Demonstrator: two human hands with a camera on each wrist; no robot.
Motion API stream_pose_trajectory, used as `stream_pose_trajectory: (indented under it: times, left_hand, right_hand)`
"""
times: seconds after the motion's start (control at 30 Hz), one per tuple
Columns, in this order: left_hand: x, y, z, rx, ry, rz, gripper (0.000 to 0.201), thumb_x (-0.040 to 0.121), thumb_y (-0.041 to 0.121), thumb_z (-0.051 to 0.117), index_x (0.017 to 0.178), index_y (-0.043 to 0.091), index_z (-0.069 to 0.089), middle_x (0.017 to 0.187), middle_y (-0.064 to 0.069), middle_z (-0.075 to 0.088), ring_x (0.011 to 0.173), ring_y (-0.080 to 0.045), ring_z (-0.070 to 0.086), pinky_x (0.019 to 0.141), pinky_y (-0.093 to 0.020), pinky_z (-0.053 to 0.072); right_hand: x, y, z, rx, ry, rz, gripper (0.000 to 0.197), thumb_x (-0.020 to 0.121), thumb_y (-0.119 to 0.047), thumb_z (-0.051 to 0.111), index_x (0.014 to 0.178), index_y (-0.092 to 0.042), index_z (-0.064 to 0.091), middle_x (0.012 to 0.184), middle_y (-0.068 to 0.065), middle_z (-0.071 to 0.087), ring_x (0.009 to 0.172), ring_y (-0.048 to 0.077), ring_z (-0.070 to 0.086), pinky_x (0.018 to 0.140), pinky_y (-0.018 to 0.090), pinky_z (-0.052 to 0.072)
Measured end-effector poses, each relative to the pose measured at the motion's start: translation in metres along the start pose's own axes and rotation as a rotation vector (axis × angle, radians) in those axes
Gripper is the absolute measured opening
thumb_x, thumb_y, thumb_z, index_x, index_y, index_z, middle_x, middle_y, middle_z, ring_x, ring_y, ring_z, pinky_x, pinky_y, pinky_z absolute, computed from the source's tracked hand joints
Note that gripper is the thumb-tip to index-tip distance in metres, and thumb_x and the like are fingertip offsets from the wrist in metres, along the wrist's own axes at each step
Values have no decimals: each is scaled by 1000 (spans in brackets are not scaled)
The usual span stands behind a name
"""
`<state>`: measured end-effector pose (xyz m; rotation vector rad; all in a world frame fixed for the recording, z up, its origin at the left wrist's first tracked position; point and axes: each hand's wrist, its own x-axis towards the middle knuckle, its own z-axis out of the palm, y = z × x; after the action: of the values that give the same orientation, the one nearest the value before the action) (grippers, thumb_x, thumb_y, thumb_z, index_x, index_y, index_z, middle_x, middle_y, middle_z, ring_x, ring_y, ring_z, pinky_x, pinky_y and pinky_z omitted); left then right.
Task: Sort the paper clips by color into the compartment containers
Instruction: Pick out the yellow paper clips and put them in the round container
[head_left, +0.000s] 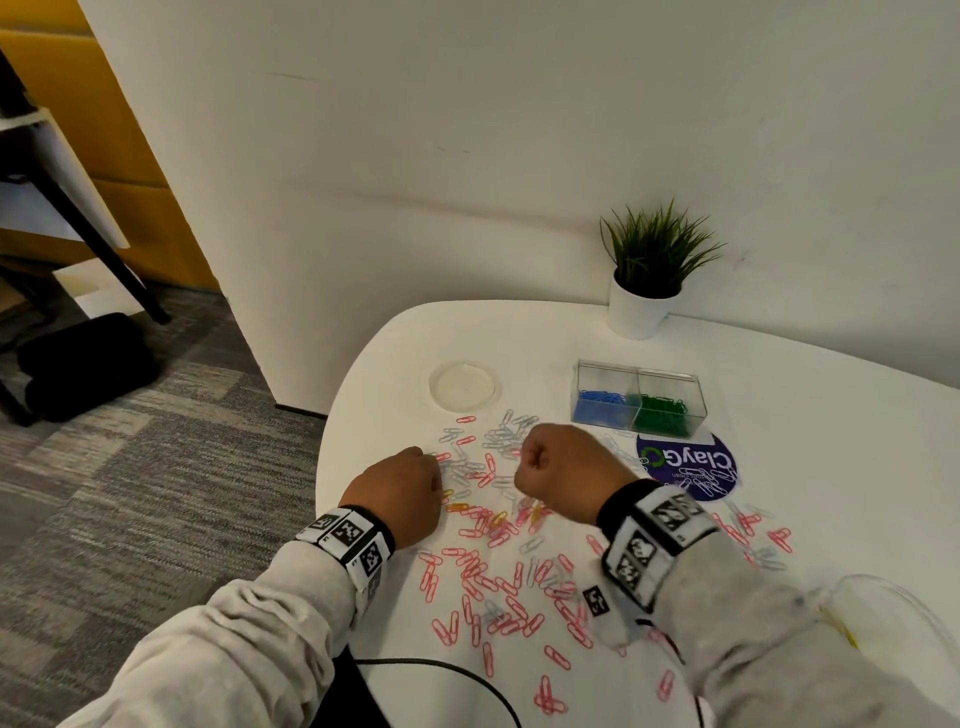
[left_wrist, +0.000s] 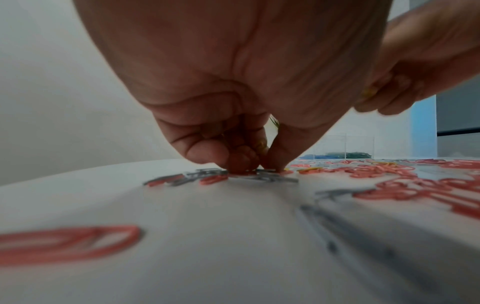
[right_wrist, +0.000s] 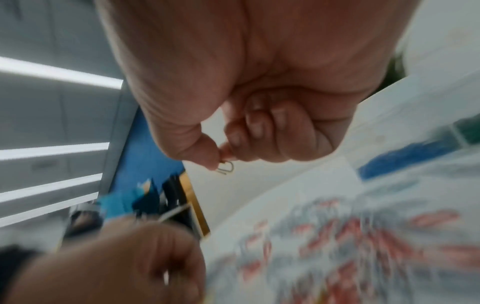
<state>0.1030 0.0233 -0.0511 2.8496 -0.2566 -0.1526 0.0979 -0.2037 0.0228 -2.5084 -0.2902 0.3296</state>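
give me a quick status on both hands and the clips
Left hand down in the clip pile, fingers pinching there. Right hand raised, clip in its grip. Box holds blue and green only. Nothing blocking.

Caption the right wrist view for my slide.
Right hand pinches one yellow paper clip above the scattered pink and white clips.

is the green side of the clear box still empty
No, the clear box holds green clips in its right half and blue clips in its left.

White wall (head_left: 467, 156) behind rounded white counter (head_left: 779, 415). Grey patterned carpet (head_left: 156, 467) left, yellow panel (head_left: 104, 130) beyond, black-legged furniture (head_left: 104, 244), perhaps a shelf. Potted plant (head_left: 649, 270) by the wall.
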Motion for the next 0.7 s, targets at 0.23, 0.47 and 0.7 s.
stream_pose_trajectory:
  times: [0.23,0.47,0.7]
  left_hand:
    - [1,0,2,44,-23,-3,23,89,43,53,78,23,51,84,8,52,76,-13,54,66,-28,43]
    - [2,5,-2,43,85,52,26,85,42,65,67,27,53,73,10,52,65,-8,52,61,-29,45]
    - [-10,26,-19,52,115,122,22,87,32,65,68,30,54,75,12,50,64,-4,51,58,-25,41]
  right_hand:
    - [-100,71,-114,-33,180,178,11,86,-19,64,75,-18,61,65,-5,59,52,5,45,50,16,36]
    - [-174,151,-132,-284,-19,533,14,85,-24,59,75,-17,51,76,-2,54,65,13,45,60,27,36]
    - [-180,146,-122,-259,-162,589,27,89,-19,52,102,-1,67,92,12,70,70,16,54,60,23,43]
